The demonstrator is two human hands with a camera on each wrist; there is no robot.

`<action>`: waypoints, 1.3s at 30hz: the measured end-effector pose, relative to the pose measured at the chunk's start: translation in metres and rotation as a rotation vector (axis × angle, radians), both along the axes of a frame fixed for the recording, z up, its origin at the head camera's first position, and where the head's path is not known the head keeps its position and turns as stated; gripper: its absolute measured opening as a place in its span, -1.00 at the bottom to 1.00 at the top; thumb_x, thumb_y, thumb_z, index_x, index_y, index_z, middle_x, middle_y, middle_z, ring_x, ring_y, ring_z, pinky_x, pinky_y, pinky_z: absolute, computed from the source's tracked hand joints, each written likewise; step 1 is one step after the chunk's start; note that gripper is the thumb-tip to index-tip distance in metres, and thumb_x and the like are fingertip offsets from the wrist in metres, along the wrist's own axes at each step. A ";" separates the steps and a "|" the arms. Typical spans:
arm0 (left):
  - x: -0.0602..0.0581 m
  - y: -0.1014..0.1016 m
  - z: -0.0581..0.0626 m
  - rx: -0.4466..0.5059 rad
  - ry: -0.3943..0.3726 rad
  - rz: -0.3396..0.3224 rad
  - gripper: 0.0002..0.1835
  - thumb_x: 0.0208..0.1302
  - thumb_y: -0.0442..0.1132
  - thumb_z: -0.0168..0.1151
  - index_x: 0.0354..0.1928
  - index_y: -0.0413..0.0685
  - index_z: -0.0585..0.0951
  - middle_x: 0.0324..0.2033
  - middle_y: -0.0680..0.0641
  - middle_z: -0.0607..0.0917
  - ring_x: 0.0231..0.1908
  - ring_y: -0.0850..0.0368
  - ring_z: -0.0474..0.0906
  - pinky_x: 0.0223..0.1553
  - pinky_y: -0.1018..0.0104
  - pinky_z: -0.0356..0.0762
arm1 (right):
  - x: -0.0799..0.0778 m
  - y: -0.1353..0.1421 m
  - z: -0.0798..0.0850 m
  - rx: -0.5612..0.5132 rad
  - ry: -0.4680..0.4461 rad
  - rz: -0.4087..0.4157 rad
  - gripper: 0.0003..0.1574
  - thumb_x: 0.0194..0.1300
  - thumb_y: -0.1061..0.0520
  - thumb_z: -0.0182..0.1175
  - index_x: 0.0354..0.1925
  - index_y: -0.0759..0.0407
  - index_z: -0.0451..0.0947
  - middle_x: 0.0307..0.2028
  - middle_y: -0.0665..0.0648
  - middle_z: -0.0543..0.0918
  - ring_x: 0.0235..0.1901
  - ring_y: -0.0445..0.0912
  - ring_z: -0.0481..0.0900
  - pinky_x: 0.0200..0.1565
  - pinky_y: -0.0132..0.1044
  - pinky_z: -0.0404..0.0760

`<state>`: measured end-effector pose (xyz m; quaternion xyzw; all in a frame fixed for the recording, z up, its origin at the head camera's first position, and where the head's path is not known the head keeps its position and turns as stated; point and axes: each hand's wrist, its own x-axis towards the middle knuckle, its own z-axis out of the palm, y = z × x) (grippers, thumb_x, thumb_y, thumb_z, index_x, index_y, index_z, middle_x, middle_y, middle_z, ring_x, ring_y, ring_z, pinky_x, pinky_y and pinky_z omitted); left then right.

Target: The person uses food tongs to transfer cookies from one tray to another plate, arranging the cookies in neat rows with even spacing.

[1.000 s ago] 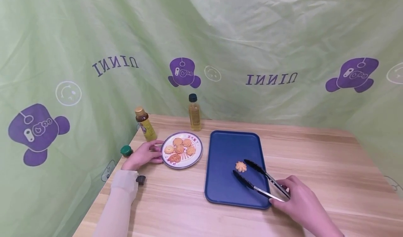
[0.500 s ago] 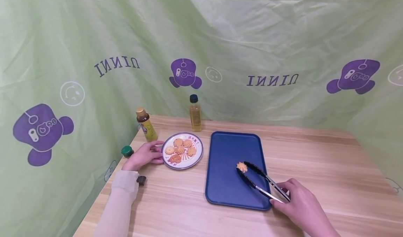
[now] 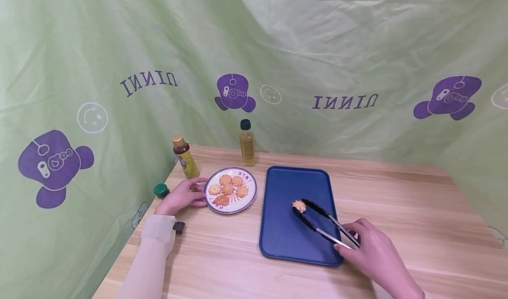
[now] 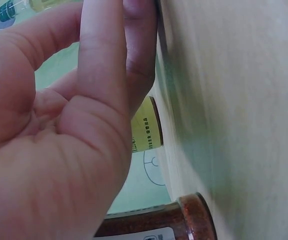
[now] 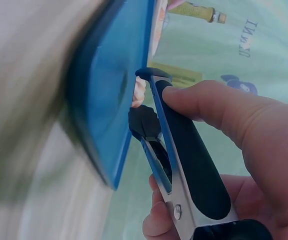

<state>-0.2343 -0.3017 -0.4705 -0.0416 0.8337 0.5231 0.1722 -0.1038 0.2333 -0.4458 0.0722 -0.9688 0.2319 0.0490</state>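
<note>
My left hand (image 3: pixel 184 196) holds the left rim of a round white plate (image 3: pixel 249 202) with a dark edge. Several round cookies (image 3: pixel 227 189) lie on the plate. In the left wrist view the fingers (image 4: pixel 101 55) are bent toward the thumb, and the plate is hidden. My right hand (image 3: pixel 373 248) grips a pair of metal tongs (image 3: pixel 329 235) with black tips over a blue tray (image 3: pixel 278 237). Between the tips is one swirled cookie (image 3: pixel 299 206), close over the tray. In the right wrist view my thumb presses the tongs' black handle pad (image 5: pixel 191 155).
A brown bottle with a yellow label (image 3: pixel 186 160) and a clear oil bottle (image 3: pixel 247 147) stand at the back. A green-capped jar (image 3: pixel 161 190) is beside the left wrist, near a small black object (image 3: pixel 179 227). A green curtain (image 3: pixel 317 47) hangs behind the wooden table (image 3: pixel 397 193).
The tongs have closed around the cookie on the tray and moved it slightly to the left. The left hand and the plate have stayed in place.
</note>
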 end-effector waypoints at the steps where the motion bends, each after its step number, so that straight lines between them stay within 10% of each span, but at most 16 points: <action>1: 0.000 0.000 0.000 -0.002 0.000 0.000 -0.31 0.64 -0.42 0.25 0.71 -0.20 0.31 0.21 -0.35 0.60 -0.13 0.10 0.86 -0.01 0.21 0.97 | -0.001 -0.002 0.001 -0.007 0.005 0.005 -0.31 0.02 -0.12 0.74 0.05 0.20 0.83 -0.16 0.03 0.73 -0.31 -0.12 0.51 -0.34 -0.28 0.48; 39: 0.000 0.002 0.002 0.015 -0.006 0.009 -0.30 0.65 -0.41 0.26 0.71 -0.19 0.30 0.22 -0.35 0.59 -0.15 0.09 0.86 -0.02 0.20 0.97 | -0.055 -0.145 0.020 -0.059 -0.063 0.268 -0.47 0.09 0.02 0.75 -0.04 0.24 0.84 -0.23 0.02 0.68 -0.34 -0.13 0.52 -0.33 -0.19 0.64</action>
